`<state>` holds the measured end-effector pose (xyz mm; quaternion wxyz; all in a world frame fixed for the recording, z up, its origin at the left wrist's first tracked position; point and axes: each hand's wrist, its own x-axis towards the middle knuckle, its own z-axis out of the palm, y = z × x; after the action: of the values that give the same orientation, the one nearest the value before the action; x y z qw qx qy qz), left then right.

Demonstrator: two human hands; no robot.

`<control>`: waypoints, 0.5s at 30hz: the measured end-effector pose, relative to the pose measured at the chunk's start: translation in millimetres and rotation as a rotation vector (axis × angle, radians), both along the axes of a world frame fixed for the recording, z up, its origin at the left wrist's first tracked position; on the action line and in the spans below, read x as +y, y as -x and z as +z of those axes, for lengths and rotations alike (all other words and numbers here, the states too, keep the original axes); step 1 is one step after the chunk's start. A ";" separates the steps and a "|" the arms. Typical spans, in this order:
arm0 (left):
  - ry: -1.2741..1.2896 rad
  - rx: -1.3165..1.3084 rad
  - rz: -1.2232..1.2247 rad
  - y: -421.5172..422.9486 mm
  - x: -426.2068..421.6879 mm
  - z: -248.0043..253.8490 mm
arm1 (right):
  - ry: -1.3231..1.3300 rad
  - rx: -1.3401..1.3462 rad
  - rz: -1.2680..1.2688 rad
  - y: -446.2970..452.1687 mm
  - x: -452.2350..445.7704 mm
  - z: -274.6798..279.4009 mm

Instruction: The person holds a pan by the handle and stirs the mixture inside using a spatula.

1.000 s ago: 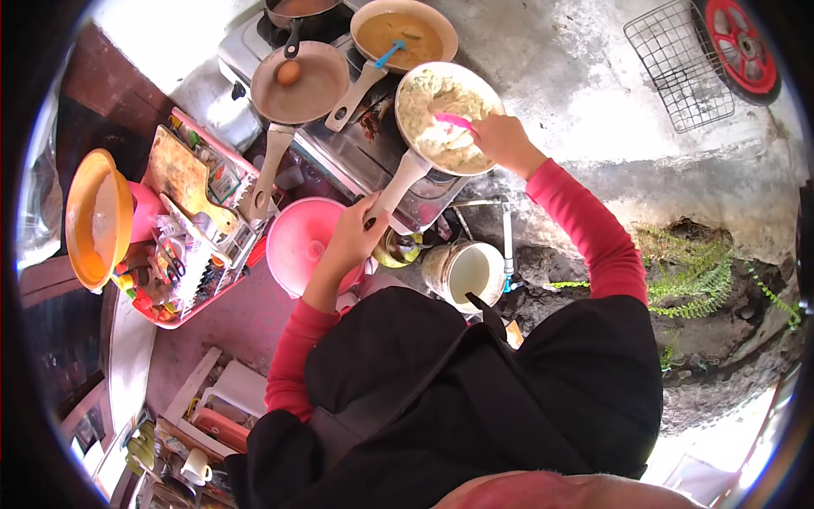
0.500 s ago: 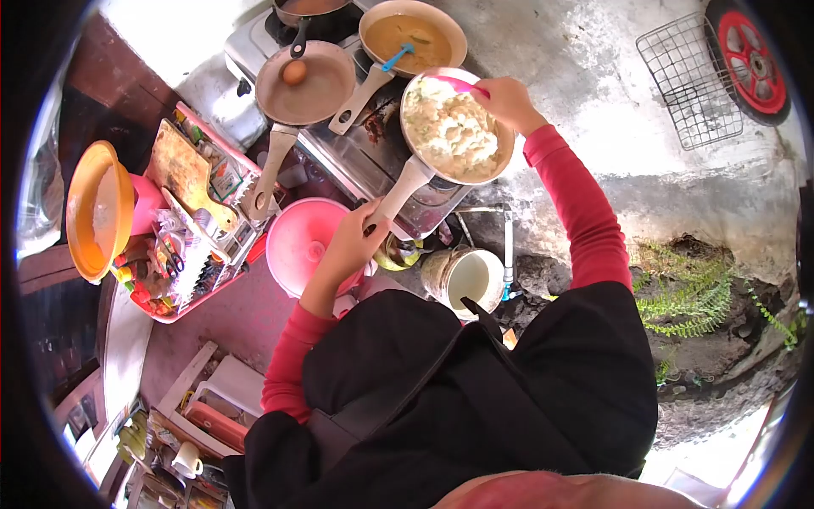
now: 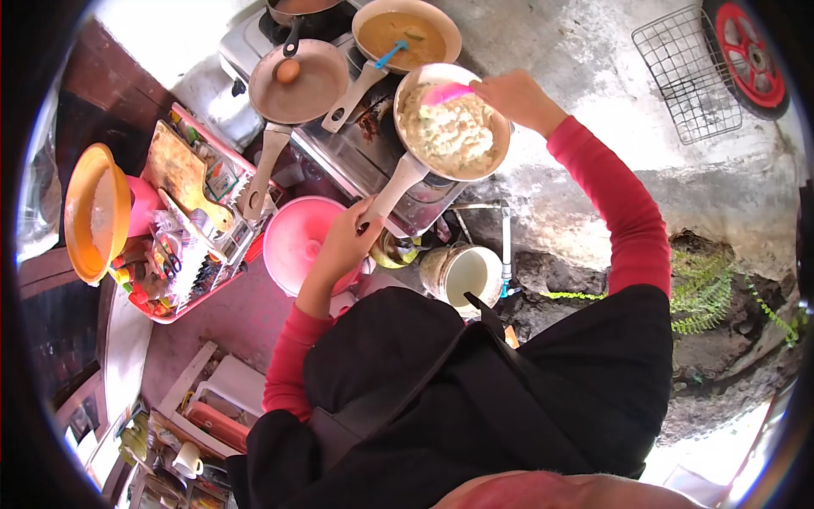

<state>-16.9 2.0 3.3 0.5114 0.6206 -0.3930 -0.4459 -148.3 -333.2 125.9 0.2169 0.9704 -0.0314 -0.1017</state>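
Note:
My left hand (image 3: 346,242) is wrapped round the pale handle of a frying pan (image 3: 398,188) at the front of the stove. White, lumpy food (image 3: 454,134) fills much of the pan. In my right hand (image 3: 519,100) is a pink spatula (image 3: 447,92), its blade blurred over the far part of the food. Behind this pan stands another pan of brownish-yellow sauce (image 3: 394,30) with a blue utensil (image 3: 391,54) in it. To the left, a pan (image 3: 298,95) holds one brown egg (image 3: 287,70).
A pink basin (image 3: 292,229) and a bucket (image 3: 466,276) stand below the stove (image 3: 343,157). At left are a crowded dish rack (image 3: 199,246), a cutting board (image 3: 174,170) and an orange basin (image 3: 80,216). A wire rack (image 3: 687,76) leans by a red wheel (image 3: 746,59).
My right hand has moved slightly right, and the spatula's blade now shows more over the food. My left hand keeps its grip on the pan handle. The whole view has shifted a little.

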 end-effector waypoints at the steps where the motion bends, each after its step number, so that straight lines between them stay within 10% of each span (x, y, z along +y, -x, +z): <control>1: -0.003 -0.006 0.015 0.4 0.3 -0.5 | 0.063 -0.082 0.028 -2.0 -11.3 -8.2; 15: 0.034 0.027 0.036 2.1 1.8 -2.9 | 0.008 0.134 -0.338 69.5 -24.2 -24.3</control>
<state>-19.0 3.8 0.4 0.5350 0.6128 -0.3824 -0.4383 -217.8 -357.4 101.7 0.2021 0.9415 -0.1799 -0.2008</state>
